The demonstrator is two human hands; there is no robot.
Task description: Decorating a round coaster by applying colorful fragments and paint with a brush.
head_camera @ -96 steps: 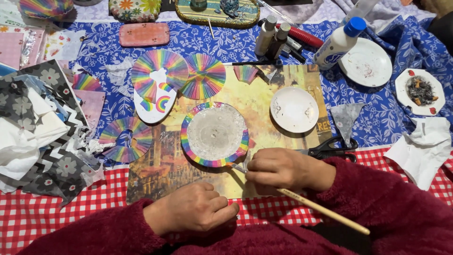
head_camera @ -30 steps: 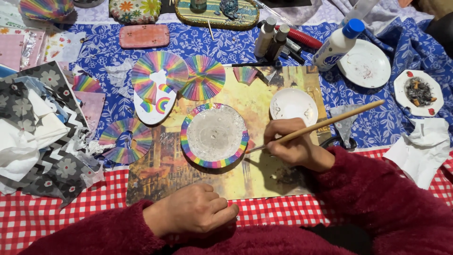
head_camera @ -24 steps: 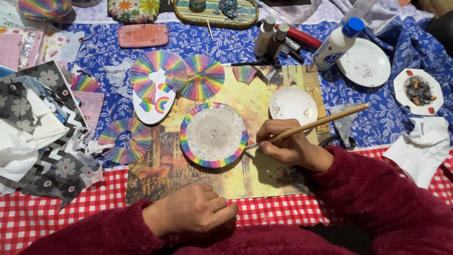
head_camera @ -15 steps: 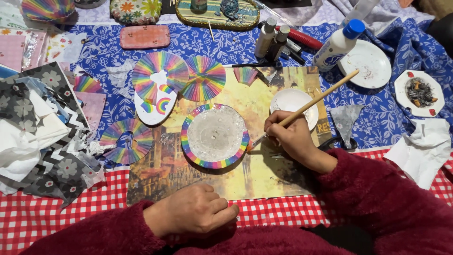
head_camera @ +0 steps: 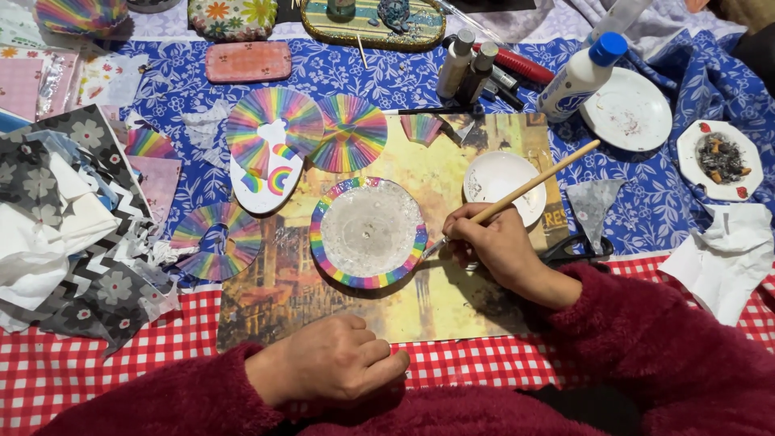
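Note:
My right hand [head_camera: 494, 245] grips a wooden paintbrush [head_camera: 539, 181]; its handle slants up to the right and its bristles touch the right edge of a round plate [head_camera: 368, 233] with a rainbow-striped rim and a glittery clear middle. The plate lies on a yellowish printed sheet [head_camera: 452, 299]. My left hand [head_camera: 333, 368] rests as a loose fist on the near edge of that sheet, holding nothing. Both arms wear dark red fuzzy sleeves.
A small white dish [head_camera: 504, 178] sits just behind my right hand. Rainbow paper fans [head_camera: 349, 132] and a rainbow cutout [head_camera: 266, 173] lie further back. Bottles [head_camera: 581, 74], white plates [head_camera: 628, 110], scissors [head_camera: 575, 249], tissue [head_camera: 726, 258] stand right; patterned napkins [head_camera: 64, 202] pile left.
My right hand swung the brush from pointing toward me up to the plate's right rim, and the handle now tilts more steeply. The left hand stayed still.

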